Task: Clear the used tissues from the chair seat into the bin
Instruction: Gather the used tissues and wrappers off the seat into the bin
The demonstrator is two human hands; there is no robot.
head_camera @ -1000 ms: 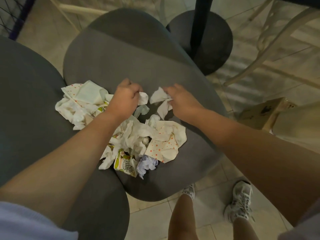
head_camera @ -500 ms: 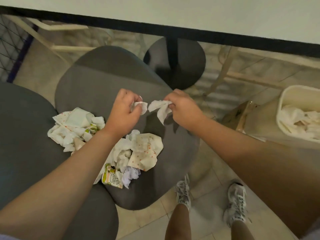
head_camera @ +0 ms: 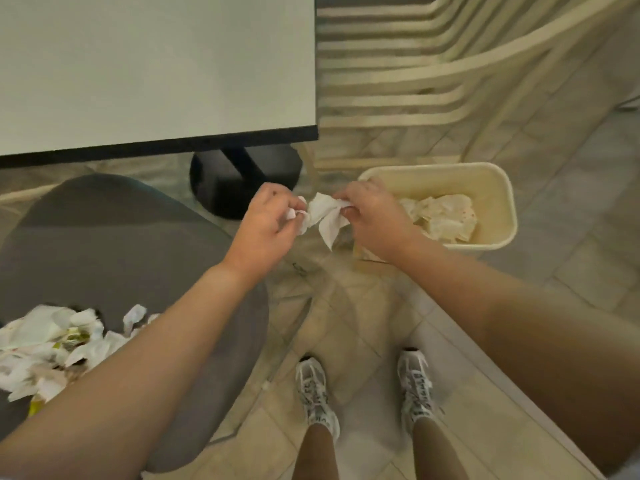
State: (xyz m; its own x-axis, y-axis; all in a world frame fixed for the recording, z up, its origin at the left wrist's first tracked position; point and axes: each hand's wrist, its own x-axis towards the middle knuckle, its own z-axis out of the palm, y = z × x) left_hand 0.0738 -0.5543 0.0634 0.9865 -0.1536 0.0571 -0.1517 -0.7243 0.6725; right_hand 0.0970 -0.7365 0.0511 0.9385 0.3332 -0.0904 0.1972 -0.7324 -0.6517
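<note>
Over tiled floor [head_camera: 571, 216], perhaps beige: bin [head_camera: 498, 174] beside table [head_camera: 156, 71]

Both bare forearms stretched forward, converging. Left hand [head_camera: 265, 226] curled, fingertips pinching tissue [head_camera: 325, 216]. Right hand [head_camera: 372, 220] knuckles up, pinching same tissue. Hands close together, apart.
</note>
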